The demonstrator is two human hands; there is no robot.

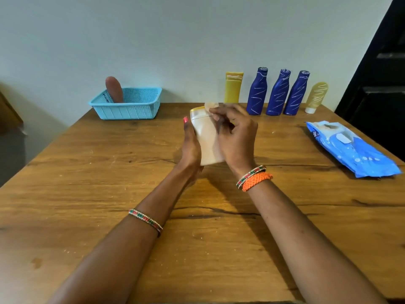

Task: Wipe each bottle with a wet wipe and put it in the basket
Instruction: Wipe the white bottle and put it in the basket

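The left hand (191, 143) grips the cream bottle (206, 137) by its side while the right hand (235, 137) pinches a wet wipe (211, 105) at the cap. Smooth plastic, probably light and slippery when damp; it is best held around the body.

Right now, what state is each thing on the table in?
White bottle: held off the table in both hands, cap on.
Left hand: grip on the bottle's side.
Right hand: wiping near the cap.
Basket: holds one brown bottle, leaning.
Yellow bottle: upright.
Three blue bottles: upright.
Translucent tube: standing on its cap.
Wipe pack: lying flat.
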